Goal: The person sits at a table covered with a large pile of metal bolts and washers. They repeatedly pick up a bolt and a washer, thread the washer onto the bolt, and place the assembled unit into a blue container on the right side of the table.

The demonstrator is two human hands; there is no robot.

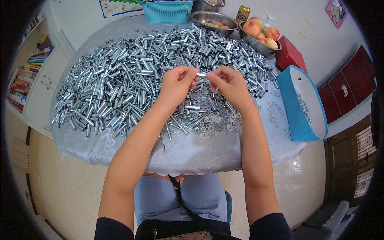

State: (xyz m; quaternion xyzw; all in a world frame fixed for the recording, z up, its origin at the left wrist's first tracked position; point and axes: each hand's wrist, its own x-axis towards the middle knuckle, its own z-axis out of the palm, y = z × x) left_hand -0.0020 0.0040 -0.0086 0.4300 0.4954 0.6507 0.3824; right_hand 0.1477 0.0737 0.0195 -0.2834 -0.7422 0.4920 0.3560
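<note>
Both hands meet above the middle of the worktop (pixel 120 152), which is draped in a pale cloth. The left hand (pixel 176 85) and right hand (pixel 228 84) pinch a short metal tube (pixel 201 75) between their fingertips, one at each end. A heap of metal tubes (pixel 132 80) covers the far half; flat washers (pixel 212 122) lie nearer the front edge. A blue bag (pixel 294 108) stands at the right edge.

a round table (pixel 192 158) covered with a pale grey cloth (pixel 100 144) carries a big heap of short metal tubes (pixel 132 80) and flat washers (pixel 214 124). at the far edge stand a turquoise basket (pixel 167 11), two steel bowls (pixel 214 18), a can (pixel 243 13).
</note>
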